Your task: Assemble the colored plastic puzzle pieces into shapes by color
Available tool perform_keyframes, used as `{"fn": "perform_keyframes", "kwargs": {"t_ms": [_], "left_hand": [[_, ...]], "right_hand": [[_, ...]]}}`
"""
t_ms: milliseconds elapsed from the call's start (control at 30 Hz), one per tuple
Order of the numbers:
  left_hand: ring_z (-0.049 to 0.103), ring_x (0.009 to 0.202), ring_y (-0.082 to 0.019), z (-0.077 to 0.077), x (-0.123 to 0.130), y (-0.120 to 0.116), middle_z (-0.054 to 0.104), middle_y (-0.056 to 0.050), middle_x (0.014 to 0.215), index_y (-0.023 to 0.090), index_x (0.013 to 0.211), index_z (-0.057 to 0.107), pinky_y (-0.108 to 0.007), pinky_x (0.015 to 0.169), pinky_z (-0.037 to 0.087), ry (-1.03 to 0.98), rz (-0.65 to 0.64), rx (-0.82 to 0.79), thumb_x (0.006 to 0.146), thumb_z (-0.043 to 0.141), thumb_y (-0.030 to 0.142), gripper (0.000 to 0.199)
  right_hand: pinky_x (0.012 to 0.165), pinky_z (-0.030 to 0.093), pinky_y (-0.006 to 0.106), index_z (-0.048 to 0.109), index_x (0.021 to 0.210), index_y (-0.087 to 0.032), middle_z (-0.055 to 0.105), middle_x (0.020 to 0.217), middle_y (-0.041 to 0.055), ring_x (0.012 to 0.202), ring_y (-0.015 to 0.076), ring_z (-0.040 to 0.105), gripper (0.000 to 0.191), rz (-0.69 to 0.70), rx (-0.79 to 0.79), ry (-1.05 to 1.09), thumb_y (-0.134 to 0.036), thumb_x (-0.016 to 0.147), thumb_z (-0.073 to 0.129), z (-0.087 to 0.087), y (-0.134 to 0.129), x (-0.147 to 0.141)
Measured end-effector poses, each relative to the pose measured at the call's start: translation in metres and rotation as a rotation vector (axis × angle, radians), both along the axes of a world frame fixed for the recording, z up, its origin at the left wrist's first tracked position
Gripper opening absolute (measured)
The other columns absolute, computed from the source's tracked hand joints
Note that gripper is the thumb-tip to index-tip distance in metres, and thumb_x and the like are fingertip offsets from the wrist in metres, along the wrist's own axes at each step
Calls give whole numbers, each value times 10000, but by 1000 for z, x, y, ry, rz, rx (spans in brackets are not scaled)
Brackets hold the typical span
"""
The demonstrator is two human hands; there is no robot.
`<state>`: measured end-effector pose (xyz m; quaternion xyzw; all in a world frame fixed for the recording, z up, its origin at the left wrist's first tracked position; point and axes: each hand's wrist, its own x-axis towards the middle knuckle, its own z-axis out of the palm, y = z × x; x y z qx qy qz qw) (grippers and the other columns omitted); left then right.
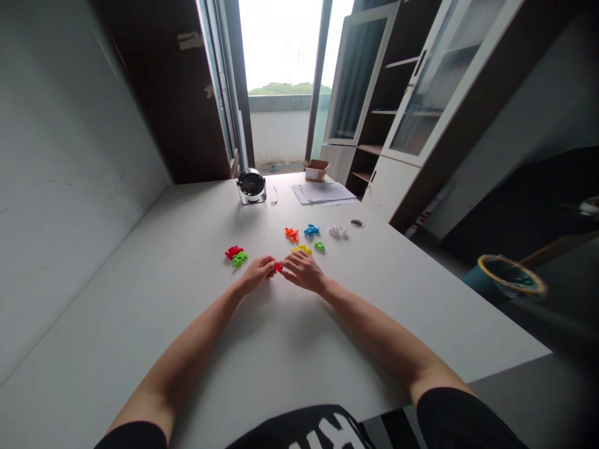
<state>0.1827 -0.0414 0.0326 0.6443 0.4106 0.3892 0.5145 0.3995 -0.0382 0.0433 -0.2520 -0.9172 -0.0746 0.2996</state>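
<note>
Between my two hands is a small red piece. The fingers of my left hand pinch its left side, and the fingertips of my right hand close on its right side. Just beyond my right hand lie yellow pieces, partly hidden by it. A small green piece is to their right. Farther back are orange pieces, blue pieces and white pieces. Left of my left hand, red pieces touch light green pieces.
On the white table, a round black device stands at the back. Papers and an open cardboard box are at the back right. A round table hole is right of the white pieces.
</note>
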Motion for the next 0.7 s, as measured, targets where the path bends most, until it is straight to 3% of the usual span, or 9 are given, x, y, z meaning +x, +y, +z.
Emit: {"fn": "perform_keyframes", "kwargs": {"t_ms": [233,700], "left_hand": [[535,661,-135,-1,0,1,616,-17,729,151,973,692,-257,636,405,-53,-26,-19,841,630,414,301],[560,742,-136,5,-4,-1,648,-39,838,141,987,688,-265,715,419,-111,-98,-78,803,714,411,327]], "right_hand": [[849,428,382,639,1002,-225,661,973,65,891,213,563,143,21,-24,15,-343,988,561,1,0,1],[847,393,388,644,865,-215,639,872,63,883,223,533,260,-110,4,28,-418,992,542,-4,4,2]]}}
